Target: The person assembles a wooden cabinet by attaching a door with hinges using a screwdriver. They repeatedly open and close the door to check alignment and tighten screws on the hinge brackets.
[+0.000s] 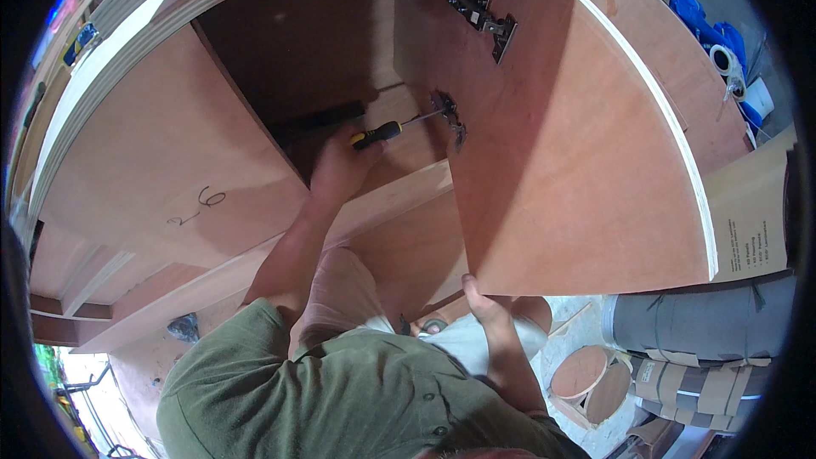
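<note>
A yellow-and-black screwdriver (378, 134) is in my left hand (342, 163), which is closed around its handle inside the wooden cabinet. Its shaft reaches right to the lower metal hinge (448, 117), where the tip meets the hinge area; the exact contact is too small to make out. Higher up, a second hinge (484, 21) is fixed to the inner face of the open cabinet door (578, 195). My right hand (489, 308) grips the door's lower corner, thumb on the near edge and the other fingers largely hidden.
A closed wooden panel (161, 153) with handwritten marks lies left of the opening. At right are a plywood sheet (663, 59), blue plastic (697, 17), a cardboard box (748, 221), a grey wrapped roll (697, 323) and round wooden pieces (582, 371).
</note>
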The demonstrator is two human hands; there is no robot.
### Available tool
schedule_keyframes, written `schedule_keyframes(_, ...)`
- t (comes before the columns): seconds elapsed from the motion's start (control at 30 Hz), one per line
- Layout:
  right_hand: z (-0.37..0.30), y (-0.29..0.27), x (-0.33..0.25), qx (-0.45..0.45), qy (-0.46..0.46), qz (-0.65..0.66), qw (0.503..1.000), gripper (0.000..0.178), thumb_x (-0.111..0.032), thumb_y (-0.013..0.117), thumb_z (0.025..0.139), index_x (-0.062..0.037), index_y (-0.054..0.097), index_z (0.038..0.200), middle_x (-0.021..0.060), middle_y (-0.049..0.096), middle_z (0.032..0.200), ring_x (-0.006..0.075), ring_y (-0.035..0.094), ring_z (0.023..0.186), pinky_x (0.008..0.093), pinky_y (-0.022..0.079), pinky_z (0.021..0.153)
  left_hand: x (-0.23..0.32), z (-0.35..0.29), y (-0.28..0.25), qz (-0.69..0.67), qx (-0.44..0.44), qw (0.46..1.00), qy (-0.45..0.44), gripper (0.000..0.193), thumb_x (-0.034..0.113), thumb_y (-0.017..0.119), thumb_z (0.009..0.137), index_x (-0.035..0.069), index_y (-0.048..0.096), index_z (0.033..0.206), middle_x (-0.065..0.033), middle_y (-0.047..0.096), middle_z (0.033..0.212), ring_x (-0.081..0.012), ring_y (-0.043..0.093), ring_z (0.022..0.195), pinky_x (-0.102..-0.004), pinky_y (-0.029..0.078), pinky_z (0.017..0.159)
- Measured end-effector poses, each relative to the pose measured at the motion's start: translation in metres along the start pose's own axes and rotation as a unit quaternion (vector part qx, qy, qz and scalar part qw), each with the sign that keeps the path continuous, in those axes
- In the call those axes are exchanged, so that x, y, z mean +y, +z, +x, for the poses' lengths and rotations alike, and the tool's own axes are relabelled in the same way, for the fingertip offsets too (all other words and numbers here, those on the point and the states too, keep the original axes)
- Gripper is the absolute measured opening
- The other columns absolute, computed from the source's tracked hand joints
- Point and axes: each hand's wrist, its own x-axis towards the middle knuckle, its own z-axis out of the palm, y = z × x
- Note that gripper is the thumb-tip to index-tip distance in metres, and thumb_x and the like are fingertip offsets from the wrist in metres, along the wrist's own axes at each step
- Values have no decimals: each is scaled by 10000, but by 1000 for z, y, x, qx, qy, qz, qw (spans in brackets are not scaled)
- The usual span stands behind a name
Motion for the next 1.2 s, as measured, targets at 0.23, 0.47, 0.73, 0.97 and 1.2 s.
schedule_keyframes(0.23,5,-1,-11,-21,14,36,999,364,-160,698,741,-19,607,1065,174,632,996,363,603,954,458,471,826,17,7,-12,-29,-56,997,-55,408,285,745,792,-49,622,992,-241,649,915,-313,652,885,-380,479,812)
schedule_keyframes(0.47,2,0,-18,-23,65,125,990,547,-179,693,748,-40,522,1248,191,571,1235,352,515,1193,449,415,981,2,3,-3,24,-45,998,-28,478,293,764,775,-43,598,1072,-255,646,956,-364,650,926,-410,487,815)
schedule_keyframes(0.73,-2,4,-27,-25,69,266,961,617,-154,705,759,8,465,1304,174,526,1278,300,482,1209,393,383,1008,-10,-26,10,-23,4,1000,-6,494,322,758,777,31,597,1141,-236,649,1033,-377,640,978,-444,491,838)
schedule_keyframes(0.97,-2,3,-48,-138,74,49,986,645,-261,723,759,-9,481,1301,213,542,1291,379,492,1218,424,382,1039,-21,-90,-2,20,-23,998,-62,417,381,695,806,29,654,1027,-228,678,933,-408,652,910,-474,507,794)
schedule_keyframes(1.2,19,-6,-89,-228,-40,-1,973,914,-351,760,741,-8,296,1450,269,431,1372,434,479,1219,458,401,1032,-88,-178,-42,156,-247,945,-150,424,371,700,789,34,627,1036,-218,677,986,-385,646,963,-458,494,821)
